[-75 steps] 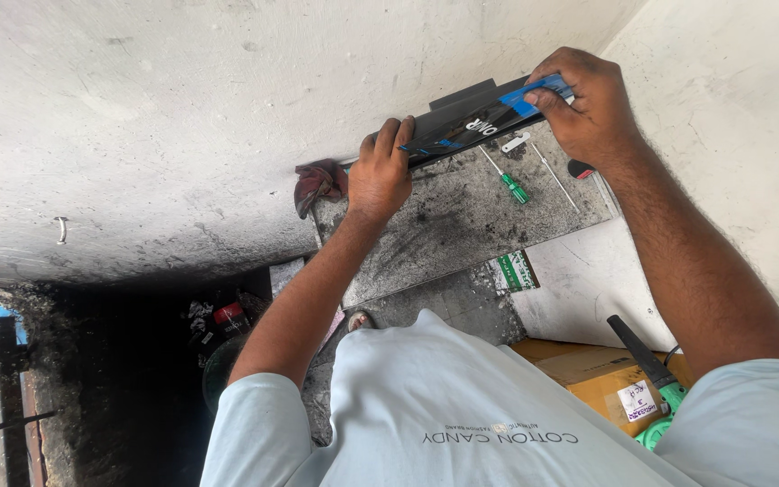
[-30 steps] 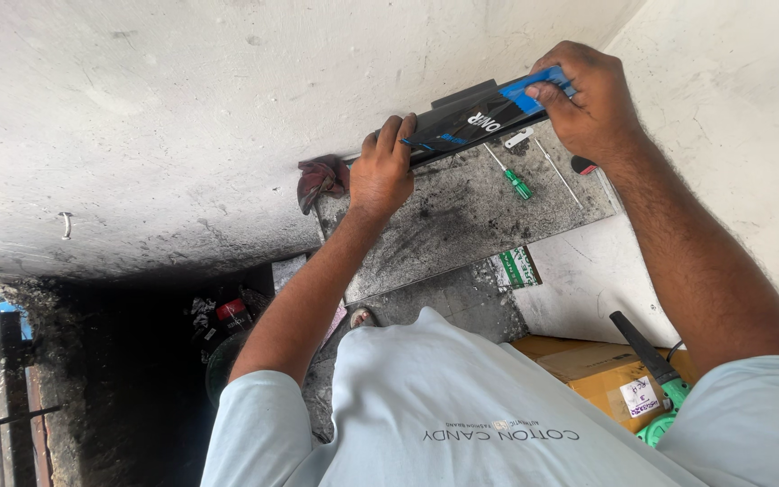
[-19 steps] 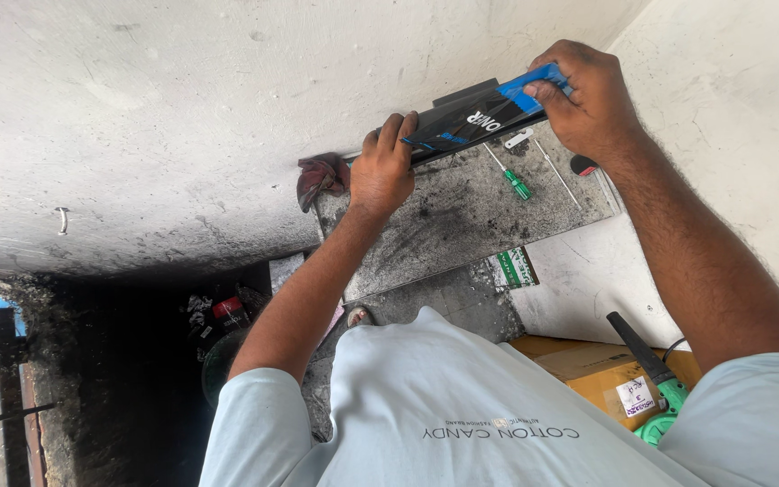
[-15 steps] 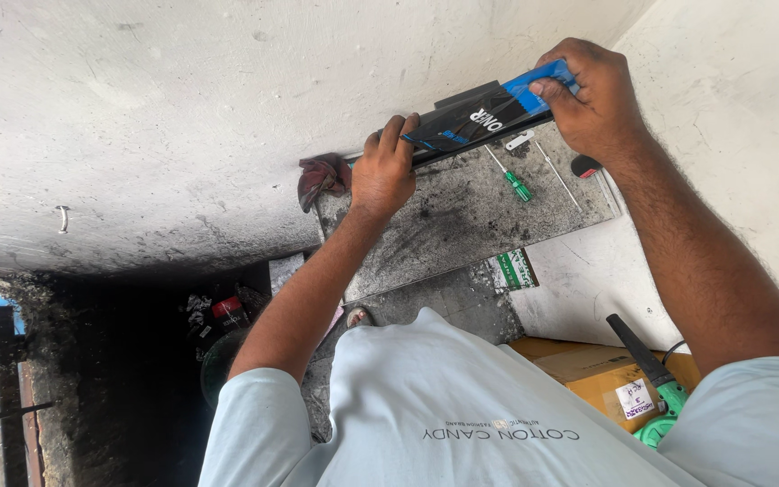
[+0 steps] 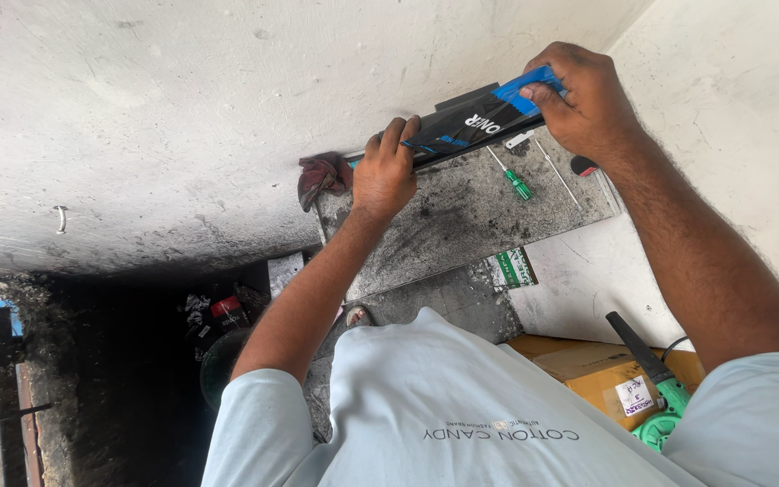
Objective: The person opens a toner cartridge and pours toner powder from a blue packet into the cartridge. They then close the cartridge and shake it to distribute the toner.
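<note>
Here both hands, left hand (image 5: 383, 176) and right hand (image 5: 581, 99), grip the black-and-blue box (image 5: 471, 126) stretched between them.

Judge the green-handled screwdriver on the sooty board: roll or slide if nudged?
The green-handled screwdriver looks slim and round, so it would probably roll. It seems light, a small tool beside the hands. The sooty board may be gritty, perhaps slowing a slide.
</note>
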